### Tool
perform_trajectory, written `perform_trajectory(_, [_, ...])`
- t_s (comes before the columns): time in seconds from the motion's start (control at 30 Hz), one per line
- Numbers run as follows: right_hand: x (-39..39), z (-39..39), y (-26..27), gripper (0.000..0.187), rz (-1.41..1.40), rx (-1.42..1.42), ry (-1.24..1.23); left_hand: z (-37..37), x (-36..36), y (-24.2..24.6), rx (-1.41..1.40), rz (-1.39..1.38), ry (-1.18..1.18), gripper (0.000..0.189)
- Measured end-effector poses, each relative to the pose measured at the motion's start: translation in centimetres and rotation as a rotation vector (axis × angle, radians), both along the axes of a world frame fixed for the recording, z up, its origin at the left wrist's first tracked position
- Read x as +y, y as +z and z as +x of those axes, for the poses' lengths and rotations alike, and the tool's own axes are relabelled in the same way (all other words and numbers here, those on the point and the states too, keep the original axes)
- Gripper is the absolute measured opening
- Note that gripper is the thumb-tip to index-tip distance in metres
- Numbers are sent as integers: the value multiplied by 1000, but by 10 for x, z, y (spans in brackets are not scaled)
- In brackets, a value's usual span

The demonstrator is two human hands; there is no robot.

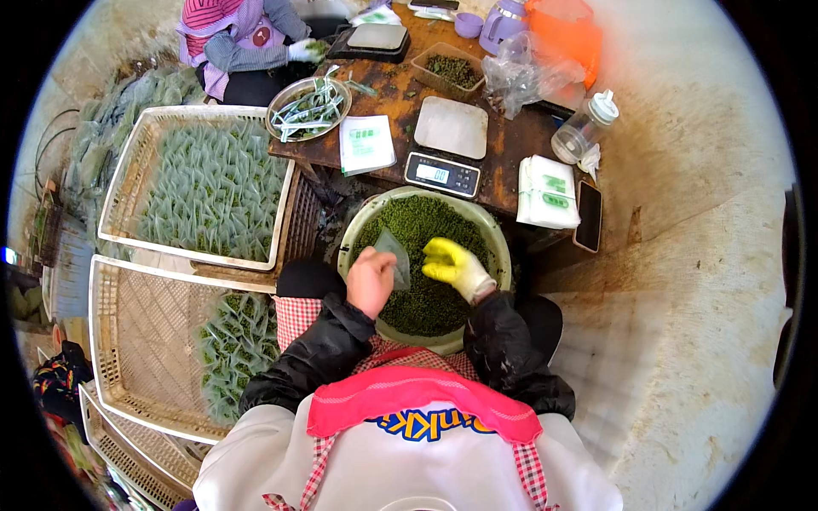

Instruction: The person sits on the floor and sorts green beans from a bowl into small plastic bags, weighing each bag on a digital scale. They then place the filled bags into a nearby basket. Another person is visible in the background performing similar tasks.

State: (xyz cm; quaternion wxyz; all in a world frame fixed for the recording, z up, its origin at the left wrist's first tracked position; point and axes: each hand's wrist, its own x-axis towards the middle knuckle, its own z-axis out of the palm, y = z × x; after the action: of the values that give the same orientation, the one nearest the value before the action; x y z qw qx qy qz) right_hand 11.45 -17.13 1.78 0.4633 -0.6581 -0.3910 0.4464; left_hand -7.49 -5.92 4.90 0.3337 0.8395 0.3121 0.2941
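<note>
My bare left hand (370,278) pinches a small clear plastic bag (396,259) above a round, pale green basin (348,239). Small round green peppercorns (425,310) fill much of that basin, which stands between my knees. Over its right side is my right hand (455,267), in a white glove with yellow-coated fingers. Those fingers are loosely curled; whether anything lies in them is hidden. Just beyond the basin, on the table edge, sits a digital scale (450,128) with a lit display and a bare metal plate.
Left are a white crate of filled bags (211,185) and a partly filled crate (150,345). The wooden table (505,147) holds flat bag stacks (367,144) (548,191), a metal bowl (309,108), a bottle (583,128) and a phone (587,217). A co-worker (246,48) sits far left.
</note>
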Motion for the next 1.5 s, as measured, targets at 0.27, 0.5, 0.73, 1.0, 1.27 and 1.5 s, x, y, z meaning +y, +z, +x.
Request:
perform_trajectory(0.27, [57,-44,-84,53,-360,-1346,295,4,10,-22,-23,-256,25,13])
perform_trajectory(0.5, [46,-2,-51,46,-190,-758,35,3,12,-33,-41,-297,64,10])
perform_trajectory(0.73, [2,-4,10,35,278,634,-441,20,3,-40,12,-321,-9,14])
perform_trajectory(1.0, [3,-34,54,48,537,811,-307,26,-13,-60,-23,-487,-27,17])
perform_trajectory(1.27, [15,-45,53,50,691,629,-98,18,-11,-69,-64,-509,-10,28])
perform_trajectory(1.5, [13,-53,57,52,380,198,-111,15,-8,-30,-138,-1075,-47,33])
